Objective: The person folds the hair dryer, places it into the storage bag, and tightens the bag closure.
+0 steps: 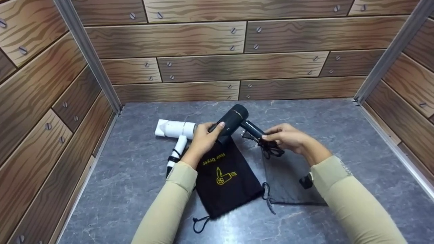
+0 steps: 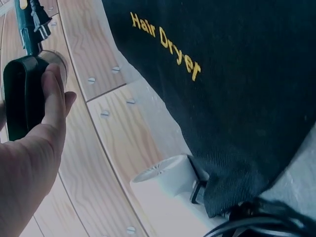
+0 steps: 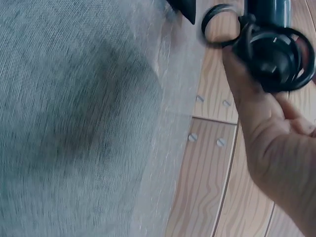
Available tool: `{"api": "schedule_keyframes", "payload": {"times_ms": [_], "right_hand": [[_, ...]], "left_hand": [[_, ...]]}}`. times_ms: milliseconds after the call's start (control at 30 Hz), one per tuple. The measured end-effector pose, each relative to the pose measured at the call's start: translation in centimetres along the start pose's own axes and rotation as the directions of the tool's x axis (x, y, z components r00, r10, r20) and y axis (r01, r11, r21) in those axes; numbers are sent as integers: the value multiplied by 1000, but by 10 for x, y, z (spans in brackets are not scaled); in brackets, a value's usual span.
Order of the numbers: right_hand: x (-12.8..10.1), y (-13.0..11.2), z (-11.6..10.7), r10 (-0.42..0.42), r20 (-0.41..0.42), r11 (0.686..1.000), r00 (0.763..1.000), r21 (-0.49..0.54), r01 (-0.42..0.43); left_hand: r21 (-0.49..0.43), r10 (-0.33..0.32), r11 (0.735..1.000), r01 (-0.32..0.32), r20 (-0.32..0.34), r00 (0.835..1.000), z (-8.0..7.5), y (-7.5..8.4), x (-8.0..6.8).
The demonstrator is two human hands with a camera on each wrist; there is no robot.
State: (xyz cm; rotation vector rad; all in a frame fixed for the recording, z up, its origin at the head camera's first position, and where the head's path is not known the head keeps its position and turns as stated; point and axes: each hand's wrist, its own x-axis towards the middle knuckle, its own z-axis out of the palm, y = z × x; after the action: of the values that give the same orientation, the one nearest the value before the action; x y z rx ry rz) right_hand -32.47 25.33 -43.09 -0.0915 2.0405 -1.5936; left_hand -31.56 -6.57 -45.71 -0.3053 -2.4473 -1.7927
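Black pouch point(image 1: 225, 176) lies nearest; left hand point(image 1: 203, 137) grips the black dryer point(image 1: 234, 118), right hand point(image 1: 286, 137) pinches its coiled cord point(image 1: 271, 149), which could snag.

White dryer point(image 1: 176, 130) blocks left side; black bag point(image 1: 223, 176), grey bag point(image 1: 288, 179) cover centre; right tabletop point(image 1: 366, 142) open.

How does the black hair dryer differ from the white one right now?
The black hair dryer is lifted above the black pouch, gripped by the left hand and right hand; the white hair dryer lies untouched on the table. Black's cord is bundled at its handle; white's handle points toward the person. Both have folding-style handles.
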Motion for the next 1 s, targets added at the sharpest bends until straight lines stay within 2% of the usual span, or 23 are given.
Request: {"api": "schedule_keyframes", "payload": {"times_ms": [133,267,367,500,633,800,1000], "right_hand": [[0,-2,1,14,2,999,1000,46,-14],[0,-3,-2,24,30,998,999,64,-26],[0,-1,-3,37,39,997,999,67,-39],[0,2,-2,37,21,995,999,89,-39],[2,2,4,17,-18,989,1000,147,-15],[3,1,11,-10,-58,976,998,218,23],[0,2,25,-22,-118,956,993,287,55]], "left_hand": [[-9,13,1000,-13,-23,1000,-1,2,-1],[-65,28,998,-28,-7,1000,-1,4,-2],[-162,-15,987,21,36,999,-2,5,-5],[-285,-80,954,93,59,995,-2,8,-8],[-326,-76,942,78,19,997,-2,11,-10],[-294,-40,956,21,-58,998,2,11,-11],[-279,-28,960,-12,-138,990,4,14,-14]]}}
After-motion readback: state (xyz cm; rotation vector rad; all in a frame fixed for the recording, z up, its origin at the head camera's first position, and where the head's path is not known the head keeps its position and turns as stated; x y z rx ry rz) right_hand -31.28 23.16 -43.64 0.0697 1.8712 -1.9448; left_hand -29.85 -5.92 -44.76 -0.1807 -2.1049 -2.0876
